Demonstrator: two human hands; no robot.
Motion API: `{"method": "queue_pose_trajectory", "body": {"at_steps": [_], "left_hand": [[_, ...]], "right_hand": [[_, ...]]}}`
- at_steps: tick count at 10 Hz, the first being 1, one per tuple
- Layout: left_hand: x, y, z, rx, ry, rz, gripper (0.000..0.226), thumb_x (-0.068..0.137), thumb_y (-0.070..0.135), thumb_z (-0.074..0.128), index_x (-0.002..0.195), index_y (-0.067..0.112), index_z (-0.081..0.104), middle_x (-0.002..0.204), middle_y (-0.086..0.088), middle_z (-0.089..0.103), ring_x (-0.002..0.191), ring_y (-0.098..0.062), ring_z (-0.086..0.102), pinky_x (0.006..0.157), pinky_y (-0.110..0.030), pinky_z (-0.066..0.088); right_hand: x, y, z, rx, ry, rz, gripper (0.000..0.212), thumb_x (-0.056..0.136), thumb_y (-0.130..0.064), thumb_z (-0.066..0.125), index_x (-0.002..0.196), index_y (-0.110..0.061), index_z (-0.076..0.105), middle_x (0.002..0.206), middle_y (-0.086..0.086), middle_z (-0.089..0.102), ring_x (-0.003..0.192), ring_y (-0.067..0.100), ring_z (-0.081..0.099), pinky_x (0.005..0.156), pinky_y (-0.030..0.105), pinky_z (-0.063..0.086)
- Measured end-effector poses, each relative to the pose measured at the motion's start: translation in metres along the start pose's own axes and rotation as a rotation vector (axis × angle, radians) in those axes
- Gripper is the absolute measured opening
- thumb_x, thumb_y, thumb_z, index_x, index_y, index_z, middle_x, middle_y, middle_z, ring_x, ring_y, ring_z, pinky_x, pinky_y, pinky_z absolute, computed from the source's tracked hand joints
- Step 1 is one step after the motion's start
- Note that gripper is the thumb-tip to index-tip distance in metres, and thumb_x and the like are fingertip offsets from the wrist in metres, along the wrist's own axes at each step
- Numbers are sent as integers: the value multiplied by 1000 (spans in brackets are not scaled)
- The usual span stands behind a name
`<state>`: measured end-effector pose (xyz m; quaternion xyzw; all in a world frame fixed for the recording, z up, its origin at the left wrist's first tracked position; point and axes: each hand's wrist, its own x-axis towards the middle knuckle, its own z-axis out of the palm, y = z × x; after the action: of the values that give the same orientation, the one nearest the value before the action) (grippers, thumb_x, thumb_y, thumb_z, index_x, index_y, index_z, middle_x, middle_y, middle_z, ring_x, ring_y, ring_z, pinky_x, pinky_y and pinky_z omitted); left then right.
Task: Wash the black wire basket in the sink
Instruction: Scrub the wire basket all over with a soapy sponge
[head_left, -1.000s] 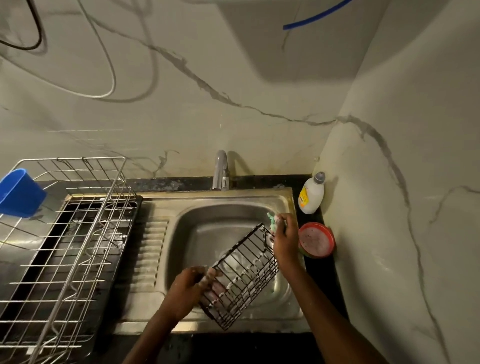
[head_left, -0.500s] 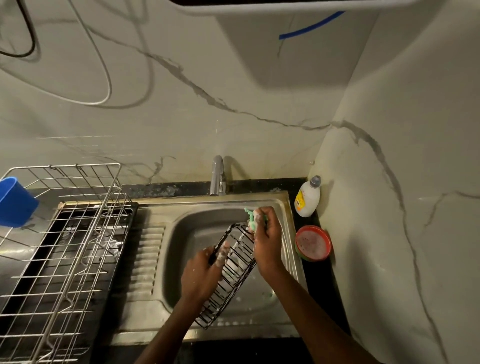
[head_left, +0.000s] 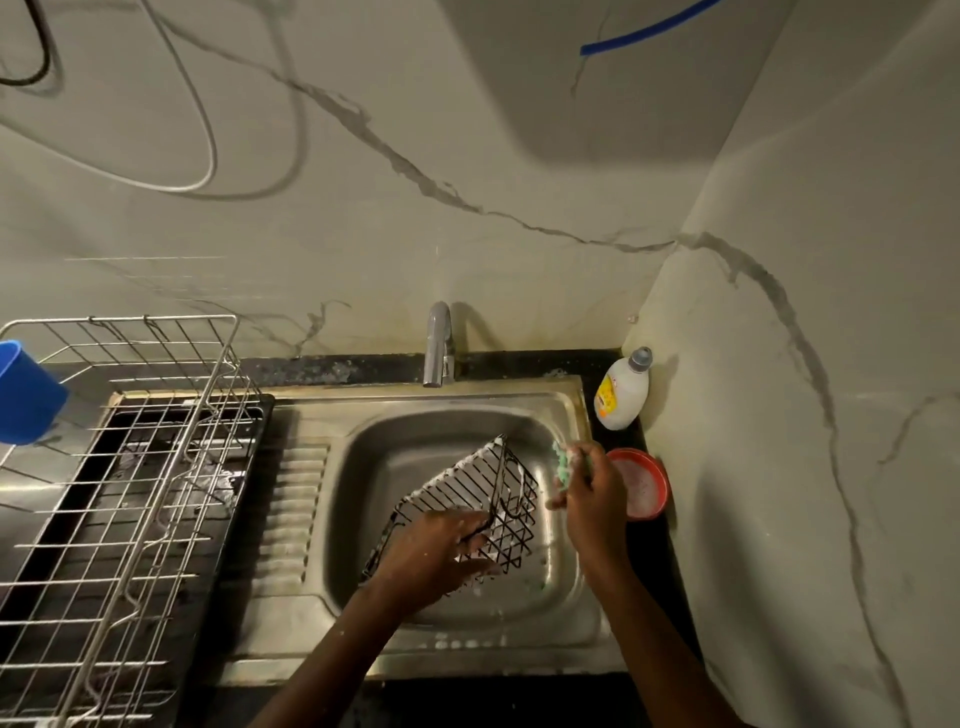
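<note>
Over the steel sink (head_left: 563, 415) bowl, the left hand (head_left: 434, 553) grips the black wire basket (head_left: 480, 501), tilted and streaked with foam. The right hand (head_left: 589, 499) is curled around a green scrubber (head_left: 562, 460) just right of the basket. Right of the sink stand a white bottle (head_left: 623, 392) with an unreadable yellow label, and a red bowl (head_left: 652, 480) of suds. Left of the sink sits a wire drying rack (head_left: 124, 467) carrying a blue cup (head_left: 23, 402). The tap (head_left: 439, 345) rises behind the sink.

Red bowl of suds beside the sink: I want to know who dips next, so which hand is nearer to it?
Right. The right hand, holding the green scrubber, is just beside the red bowl. The left hand grips the black wire basket over the sink.
</note>
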<state>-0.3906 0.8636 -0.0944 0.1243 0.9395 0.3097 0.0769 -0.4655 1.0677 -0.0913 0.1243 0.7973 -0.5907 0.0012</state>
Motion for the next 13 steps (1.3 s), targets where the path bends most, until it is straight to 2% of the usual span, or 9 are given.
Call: {"method": "queue_pose_trajectory", "body": {"at_steps": [1, 2, 3, 5, 7, 8, 10, 11, 13], "left_hand": [[4, 2, 1, 78, -81, -6, 28, 96, 40, 72, 119, 25, 67, 103, 9, 70, 88, -2, 61, 67, -4, 33], [9, 5, 11, 177, -192, 70, 37, 104, 24, 61, 140, 29, 58, 126, 5, 69, 106, -10, 69, 85, -15, 50], [8, 11, 18, 255, -281, 94, 32, 106, 14, 57, 136, 23, 61, 124, -1, 71, 96, -13, 73, 78, -19, 54], [-7, 14, 14, 216, -265, 76, 36, 102, 47, 59, 132, 28, 57, 128, 6, 58, 107, -9, 61, 88, -32, 59], [-62, -30, -42, -158, 319, -555, 70, 76, 82, 67, 129, 37, 58, 135, 9, 59, 124, -15, 55, 97, -38, 48], [-69, -44, -48, -938, 131, -884, 74, 76, 79, 63, 128, 25, 61, 127, -10, 68, 108, -27, 68, 98, -51, 54], [-59, -25, -34, -1170, 148, -915, 31, 105, 5, 39, 119, -13, 61, 72, -8, 76, 56, -15, 72, 50, -25, 56], [-57, -2, -25, -1198, 152, -849, 25, 100, -6, 34, 83, -9, 53, 43, -1, 56, 32, -9, 54, 34, -16, 41], [-76, -15, -5, -1423, 236, -898, 36, 99, -7, 25, 102, -6, 61, 45, -6, 58, 32, -10, 53, 33, -13, 37]], "right_hand": [[0, 13, -7, -388, -275, 131, 39, 106, -26, 49, 144, -17, 49, 93, 6, 63, 72, 13, 65, 73, 39, 62], [-9, 20, 6, -580, -514, 202, 52, 92, -68, 56, 118, -24, 68, 73, 5, 63, 60, 13, 64, 61, 34, 60], [-10, 28, 22, -506, -471, 355, 72, 80, -75, 62, 95, -5, 68, 71, 6, 67, 52, 14, 67, 43, 27, 51], [2, 32, 20, -590, -535, 373, 25, 102, -25, 46, 91, -7, 59, 73, 1, 56, 61, 14, 56, 51, 23, 44], [18, 37, 3, -594, -546, 319, 33, 100, -29, 49, 102, -3, 70, 91, 8, 66, 81, 20, 57, 69, 28, 46], [28, 42, -1, -588, -544, 175, 32, 91, -42, 55, 85, -15, 71, 72, -1, 64, 67, 17, 59, 70, 39, 52], [39, 31, 1, -571, -630, 14, 50, 97, -54, 56, 73, -10, 62, 61, -2, 62, 58, 11, 60, 59, 30, 41], [42, 40, -11, -416, -516, 6, 53, 94, -63, 54, 95, -13, 75, 77, 3, 73, 67, 14, 67, 67, 34, 54], [52, 59, -50, -495, -30, -62, 13, 94, -5, 64, 92, -7, 77, 85, 5, 74, 74, 10, 61, 80, 2, 37]]}}
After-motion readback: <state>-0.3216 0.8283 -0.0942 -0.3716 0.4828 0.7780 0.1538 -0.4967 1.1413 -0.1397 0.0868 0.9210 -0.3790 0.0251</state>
